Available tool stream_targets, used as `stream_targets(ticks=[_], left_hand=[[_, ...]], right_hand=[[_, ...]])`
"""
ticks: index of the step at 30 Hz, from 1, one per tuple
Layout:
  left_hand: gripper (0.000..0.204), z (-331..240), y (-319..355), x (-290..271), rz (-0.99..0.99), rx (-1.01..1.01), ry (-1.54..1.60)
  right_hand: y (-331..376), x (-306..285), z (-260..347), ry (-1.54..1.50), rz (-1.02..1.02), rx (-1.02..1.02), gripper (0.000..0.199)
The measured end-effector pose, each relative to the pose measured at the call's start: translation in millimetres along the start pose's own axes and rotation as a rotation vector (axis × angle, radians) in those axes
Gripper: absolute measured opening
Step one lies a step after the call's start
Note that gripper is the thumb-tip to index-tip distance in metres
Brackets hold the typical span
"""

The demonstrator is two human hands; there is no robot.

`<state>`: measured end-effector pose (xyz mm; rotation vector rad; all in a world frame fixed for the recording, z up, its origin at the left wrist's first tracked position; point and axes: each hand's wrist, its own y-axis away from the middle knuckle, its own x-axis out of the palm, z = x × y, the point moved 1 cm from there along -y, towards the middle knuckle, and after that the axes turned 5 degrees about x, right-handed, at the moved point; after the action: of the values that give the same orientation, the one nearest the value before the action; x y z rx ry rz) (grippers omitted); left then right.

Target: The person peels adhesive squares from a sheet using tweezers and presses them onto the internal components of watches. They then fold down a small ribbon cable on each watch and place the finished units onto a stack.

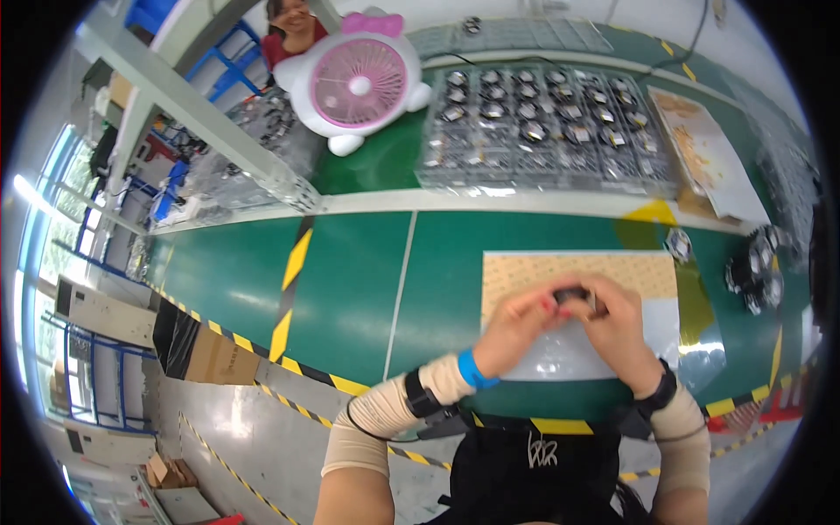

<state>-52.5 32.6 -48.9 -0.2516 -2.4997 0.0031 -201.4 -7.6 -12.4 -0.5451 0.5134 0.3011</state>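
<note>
My left hand (518,325) and my right hand (618,322) meet over a sheet on the table, fingers closed from both sides around a small dark, rounded part (573,295). Its exact kind is hidden by my fingers. Beneath them lies the flat sheet (570,357), with rows of tan adhesive pieces (516,273) on its far portion and a pale grey-white surface nearer me. Just beyond the sheet's far right corner sits a small silvery round component (678,245). My left wrist wears a blue band, the right a black one.
A clear plastic tray (547,175) of dark round parts stands on the raised shelf, beside a pink-and-white fan (359,86). Right of it lies a cardboard box with paper (713,162). Several dark metallic parts (754,269) are stacked at far right. Another person (293,31) is behind the fan.
</note>
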Motion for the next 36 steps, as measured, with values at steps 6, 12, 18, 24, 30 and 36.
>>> stream_targets(ticks=[6, 12, 18, 24, 30, 36], left_hand=[[0.031, -24, -21, -14, -0.222, 0.090, 0.130], [0.032, -17, -24, -14, -0.240, -0.027, 0.063], [0.026, -11, -16, -10, -0.198, -0.070, 0.054], [0.023, -11, -16, -10, -0.218, -0.091, 0.054], [0.024, -11, -18, -14, -0.208, -0.078, 0.070], [0.027, -10, -18, -13, -0.203, -0.084, 0.061]], right_hand=[[-21, -43, -21, -0.041, -0.254, -0.032, 0.037], [-3, -23, -21, -0.667, -0.061, 0.189, 0.028], [8, 4, -18, -0.453, 0.039, 0.093, 0.021], [8, 9, -20, -0.490, 0.074, 0.131, 0.021], [7, 16, -22, -0.608, 0.037, 0.251, 0.019], [6, 15, -19, -0.727, -0.001, 0.341, 0.022]])
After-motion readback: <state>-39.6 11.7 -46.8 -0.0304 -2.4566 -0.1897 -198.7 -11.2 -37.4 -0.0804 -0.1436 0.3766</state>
